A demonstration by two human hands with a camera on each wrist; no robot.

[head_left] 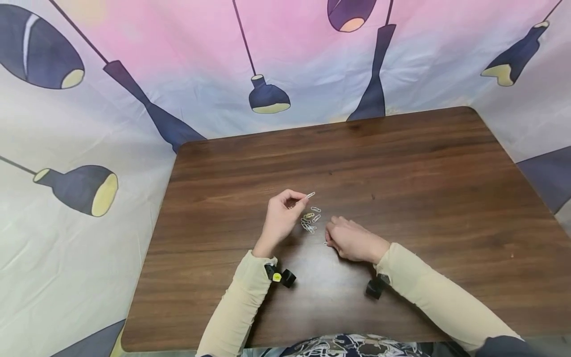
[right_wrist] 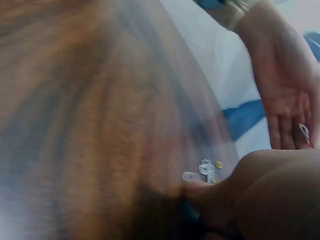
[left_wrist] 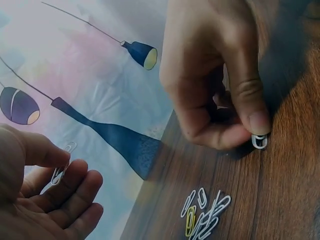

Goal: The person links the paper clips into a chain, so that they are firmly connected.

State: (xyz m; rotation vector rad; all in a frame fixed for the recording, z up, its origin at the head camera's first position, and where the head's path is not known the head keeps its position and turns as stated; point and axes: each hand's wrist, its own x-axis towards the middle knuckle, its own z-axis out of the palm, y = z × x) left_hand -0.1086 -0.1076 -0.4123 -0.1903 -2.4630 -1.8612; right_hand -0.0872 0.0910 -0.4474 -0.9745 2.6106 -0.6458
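Nearest the camera, patterned clothing (head_left: 352, 345) runs along the bottom edge of the head view, with a cream left sleeve (head_left: 236, 302) rising from lower left and a cream right sleeve (head_left: 446, 293) coming in from lower right. Small black devices sit at both wrists, the left device (head_left: 289, 278) beside a round yellow mark (head_left: 276, 277), the right device (head_left: 373, 288) just under its cuff.

Near the middle of the head view, the left hand (head_left: 281, 218) pinches a white paper clip (head_left: 311, 195) between thumb and fingers, its end poking out past the fingertips. At the left of the left wrist view, white wire shows above and below that thumb; whether it is one clip or two, I cannot tell. The right hand (head_left: 352, 239), right of centre and lower, has its fingers curled in, thumb and forefinger pinching another white clip (left_wrist: 259, 141) close to the tabletop.

Between the hands lies a loose cluster of white clips (left_wrist: 206, 223), some overlapping, with a yellow clip (left_wrist: 190, 221) among them.

All this rests on or above a dark brown wooden table (head_left: 214, 198). Behind it, across the top and left of the head view, hangs a pink, blue and white cloth (head_left: 187, 59) printed with dark lamps (head_left: 269, 95).
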